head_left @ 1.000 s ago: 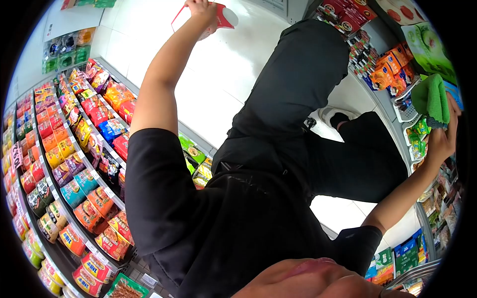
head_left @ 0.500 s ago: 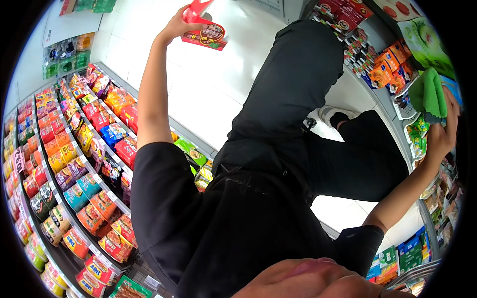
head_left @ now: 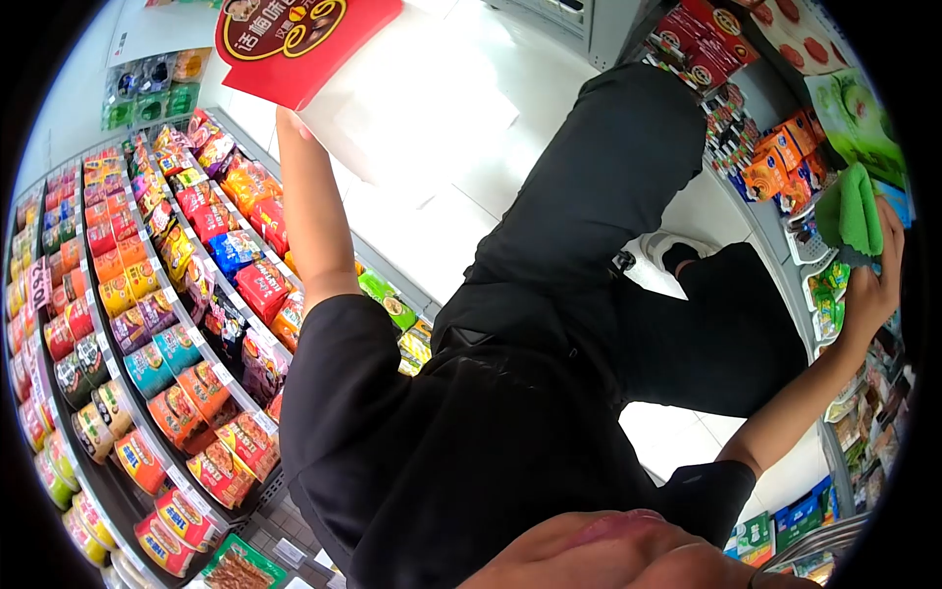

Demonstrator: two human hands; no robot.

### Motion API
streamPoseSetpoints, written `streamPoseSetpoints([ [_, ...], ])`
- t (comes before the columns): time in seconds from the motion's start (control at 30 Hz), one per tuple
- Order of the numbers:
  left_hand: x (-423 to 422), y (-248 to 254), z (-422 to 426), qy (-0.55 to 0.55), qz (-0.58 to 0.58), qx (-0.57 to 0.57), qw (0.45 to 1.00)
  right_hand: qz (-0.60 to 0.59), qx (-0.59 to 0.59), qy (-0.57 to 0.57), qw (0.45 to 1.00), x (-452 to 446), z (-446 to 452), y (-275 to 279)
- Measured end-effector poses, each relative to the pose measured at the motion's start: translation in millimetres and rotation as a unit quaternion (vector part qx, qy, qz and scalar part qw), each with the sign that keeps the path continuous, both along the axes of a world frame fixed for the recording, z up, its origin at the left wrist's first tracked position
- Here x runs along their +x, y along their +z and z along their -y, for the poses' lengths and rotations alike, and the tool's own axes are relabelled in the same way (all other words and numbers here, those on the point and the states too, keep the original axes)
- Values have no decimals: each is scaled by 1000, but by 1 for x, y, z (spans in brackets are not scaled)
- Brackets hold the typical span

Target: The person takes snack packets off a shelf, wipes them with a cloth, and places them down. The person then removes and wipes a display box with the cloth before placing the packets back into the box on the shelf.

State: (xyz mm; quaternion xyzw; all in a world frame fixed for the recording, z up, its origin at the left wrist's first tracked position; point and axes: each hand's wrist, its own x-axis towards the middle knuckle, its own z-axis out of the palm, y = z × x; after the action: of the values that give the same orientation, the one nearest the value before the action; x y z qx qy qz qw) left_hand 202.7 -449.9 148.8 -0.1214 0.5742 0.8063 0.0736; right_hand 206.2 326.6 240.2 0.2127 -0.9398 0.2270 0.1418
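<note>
A red cardboard sign (head_left: 314, 59) with Chinese lettering and a round brown emblem fills the upper left, close to the camera and cut off by the frame's top. My left hand (head_left: 292, 123) is at its lower edge, mostly hidden behind it, and appears to grip it. At the far right, my right hand (head_left: 886, 240) has its fingers closed around a folded green cloth (head_left: 852, 211). The cloth is beside the shelf with white baskets (head_left: 807, 240) and a green picture panel (head_left: 854, 123).
Tiered shelves of cup noodles (head_left: 162, 358) and bagged snacks (head_left: 235, 250) line the left side. Orange packets (head_left: 775, 162) and red packages (head_left: 699, 44) stand on the right shelf. My bent legs (head_left: 599, 167) are over the white tiled floor (head_left: 422, 216).
My left hand has brought the red cardboard closer to the camera, so it looks much larger and now covers most of that hand. My right hand and the green cloth have barely shifted.
</note>
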Motion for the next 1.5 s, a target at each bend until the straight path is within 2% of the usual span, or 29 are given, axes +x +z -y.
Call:
streamPoseSetpoints([
  [0.4, 4, 1, -36, 50, -46, 44, 997, -2, -15, 25, 1000, 1, 3, 3],
  [0.6, 5, 2, -51, 55, -61, 50, 995, -5, 17, 27, 999, 0, 3, 4],
  [1.0, -33, 12, -66, 43, -85, 43, 995, -13, 23, 23, 999, 5, 3, 11],
  [1.5, -36, 25, -99, 11, -125, 22, 992, -1, 38, 27, 999, 6, 6, 8],
])
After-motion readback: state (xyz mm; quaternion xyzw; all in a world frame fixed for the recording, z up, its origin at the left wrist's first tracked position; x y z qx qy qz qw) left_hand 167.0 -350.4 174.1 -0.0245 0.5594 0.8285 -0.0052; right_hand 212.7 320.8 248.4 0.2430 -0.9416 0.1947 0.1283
